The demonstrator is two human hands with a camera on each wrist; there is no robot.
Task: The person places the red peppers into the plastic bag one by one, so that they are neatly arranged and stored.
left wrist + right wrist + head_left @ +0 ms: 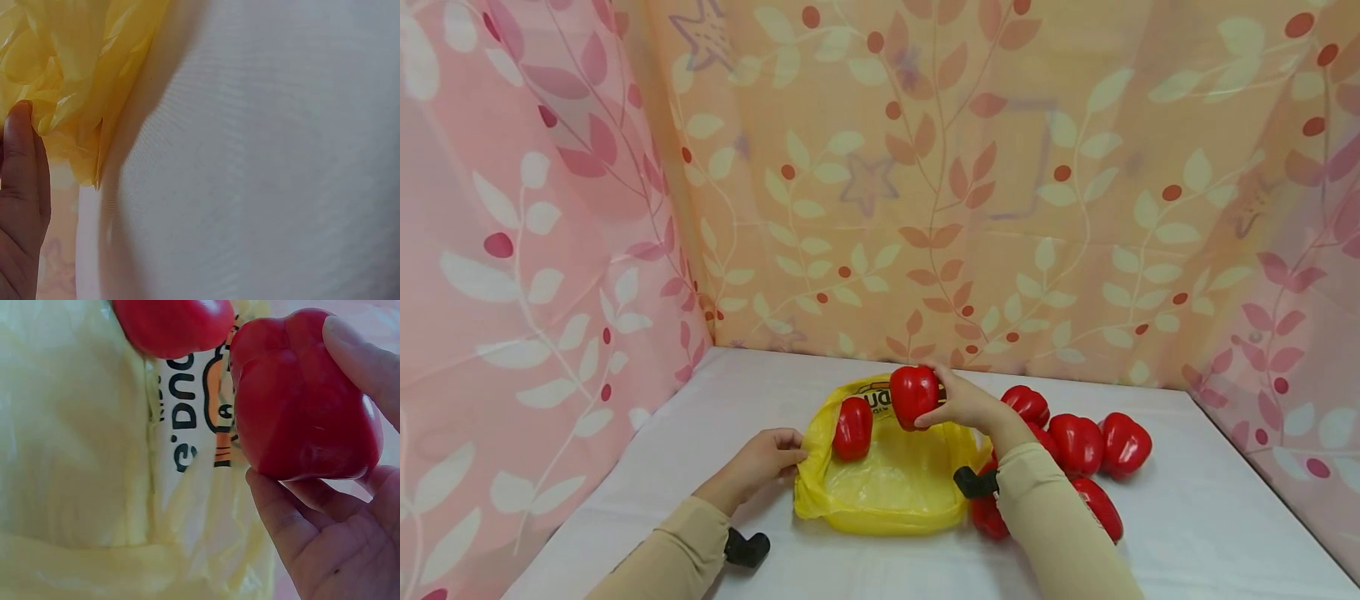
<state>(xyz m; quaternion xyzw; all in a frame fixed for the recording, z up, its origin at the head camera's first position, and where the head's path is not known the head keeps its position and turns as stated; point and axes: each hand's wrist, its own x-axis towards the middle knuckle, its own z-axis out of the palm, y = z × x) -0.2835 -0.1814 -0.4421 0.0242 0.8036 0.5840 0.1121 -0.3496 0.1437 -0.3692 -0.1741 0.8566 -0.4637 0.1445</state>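
Observation:
A yellow plastic bag (891,492) lies with its mouth spread wide on the white table. One red bell pepper (853,428) sits inside it on the left. At the bag's left rim, my left hand (767,457) pinches the plastic; the left wrist view shows a fingertip (22,111) against the crumpled yellow film (69,75). Over the far right part of the bag, my right hand (962,404) grips another red bell pepper (303,400), thumb on one side and fingers on the other. Dark printed lettering (182,412) shows on the bag's inner far side.
Several more red bell peppers (1076,444) are grouped on the table right of the bag, some partly hidden by my right forearm (1045,508). Patterned curtains (925,208) stand behind the white table (760,375) and at both sides.

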